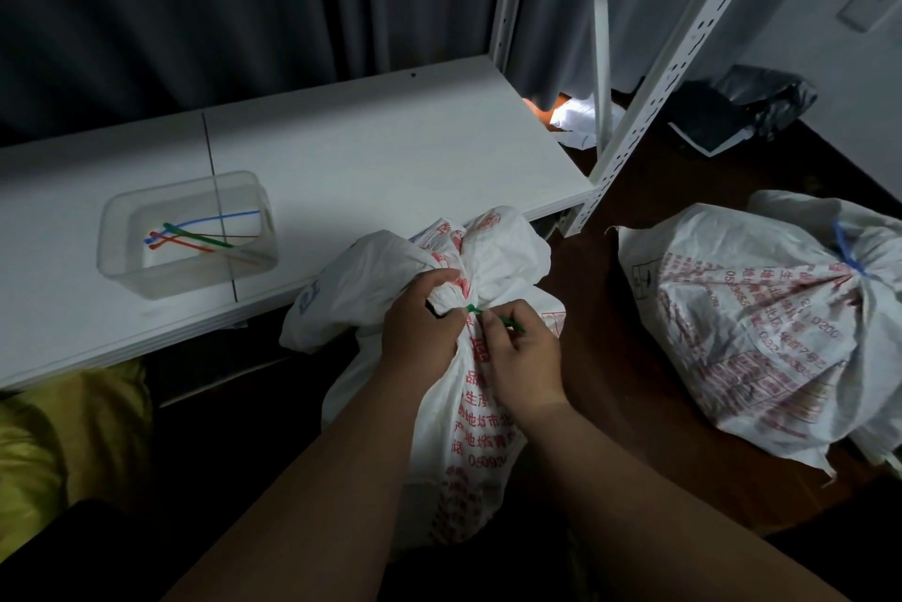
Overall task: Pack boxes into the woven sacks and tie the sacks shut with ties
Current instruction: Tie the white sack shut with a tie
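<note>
Left hand [420, 323] bunches the sack [468, 406] neck, right hand [517, 352] pinches the green tie [473, 308] there. Sack's on the floor below the shelf's [341, 152] front edge. Soft, slippery weave probably, so grip the neck tight.

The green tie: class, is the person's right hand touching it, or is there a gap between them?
Touching. The head view shows the right hand pinching the green tie at the gathered neck of the woven sack, with no gap visible.

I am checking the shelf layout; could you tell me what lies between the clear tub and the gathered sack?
Only bare white shelf separates tub and sack, in the head view.
</note>
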